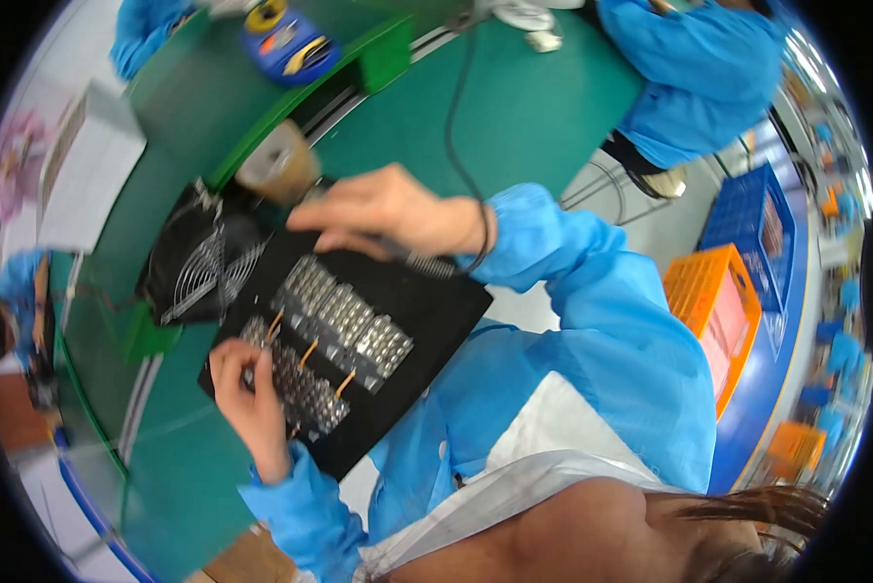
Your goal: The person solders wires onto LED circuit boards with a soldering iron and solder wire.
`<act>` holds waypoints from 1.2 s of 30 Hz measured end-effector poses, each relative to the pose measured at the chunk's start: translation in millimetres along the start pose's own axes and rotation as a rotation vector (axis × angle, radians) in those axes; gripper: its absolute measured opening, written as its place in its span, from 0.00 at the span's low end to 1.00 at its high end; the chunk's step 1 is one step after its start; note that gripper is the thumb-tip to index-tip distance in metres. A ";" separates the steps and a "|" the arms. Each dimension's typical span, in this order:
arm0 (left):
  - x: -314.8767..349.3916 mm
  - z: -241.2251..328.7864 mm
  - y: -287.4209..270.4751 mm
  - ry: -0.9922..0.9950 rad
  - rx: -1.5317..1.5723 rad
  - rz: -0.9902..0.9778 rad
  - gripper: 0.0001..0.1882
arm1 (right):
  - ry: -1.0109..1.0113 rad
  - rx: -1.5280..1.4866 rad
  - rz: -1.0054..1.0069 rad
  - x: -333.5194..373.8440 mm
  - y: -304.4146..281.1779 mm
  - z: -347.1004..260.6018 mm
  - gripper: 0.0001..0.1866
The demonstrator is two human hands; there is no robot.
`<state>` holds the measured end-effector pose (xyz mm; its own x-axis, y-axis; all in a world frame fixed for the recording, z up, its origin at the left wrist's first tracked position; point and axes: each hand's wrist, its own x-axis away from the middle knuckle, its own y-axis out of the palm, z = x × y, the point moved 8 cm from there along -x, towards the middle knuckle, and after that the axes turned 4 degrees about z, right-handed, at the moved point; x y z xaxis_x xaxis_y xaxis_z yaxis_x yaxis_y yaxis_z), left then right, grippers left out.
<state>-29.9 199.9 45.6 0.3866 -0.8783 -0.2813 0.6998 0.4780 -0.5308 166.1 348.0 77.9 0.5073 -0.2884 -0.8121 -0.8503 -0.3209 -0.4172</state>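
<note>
A black board [446, 301] lies tilted before me, partly over my lap. On it sit two rows of small silvery metal parts [344, 321], with short orange wires [309, 353] between the rows. My left hand [247, 384] is at the nearer row's left end, fingers curled and closed; what they pinch is hidden. My right hand [388, 209], raised over the board's far edge, is closed around a corded tool, apparently a soldering iron [427, 262]. Its coiled cord end shows below the wrist; its front is blurred beside a tan round container [279, 163].
A black fan with a wire guard [213, 277] stands left of the board. A dark cable [453, 126] runs up across the green table [543, 107]. Farther off are a blue tray [286, 49], an orange crate [713, 321], a blue crate [747, 219] and a blue-sleeved person [694, 78].
</note>
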 end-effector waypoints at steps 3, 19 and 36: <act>16.9 17.0 -4.5 -0.125 0.141 -0.066 0.05 | -0.026 -0.107 -0.085 2.3 16.3 -39.5 0.23; 55.9 92.0 -22.8 0.403 -0.518 -0.060 0.11 | 0.245 -0.689 -0.107 14.8 27.3 -86.2 0.25; 92.5 -0.2 -12.2 -0.255 0.030 -0.133 0.06 | 0.146 -0.615 -0.115 25.5 39.2 -86.7 0.24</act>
<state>-2.8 112.8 26.0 0.4262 -0.9046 0.0010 0.7704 0.3623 -0.5245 157.9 249.9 76.2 0.6413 -0.3269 -0.6941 -0.5755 -0.8033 -0.1534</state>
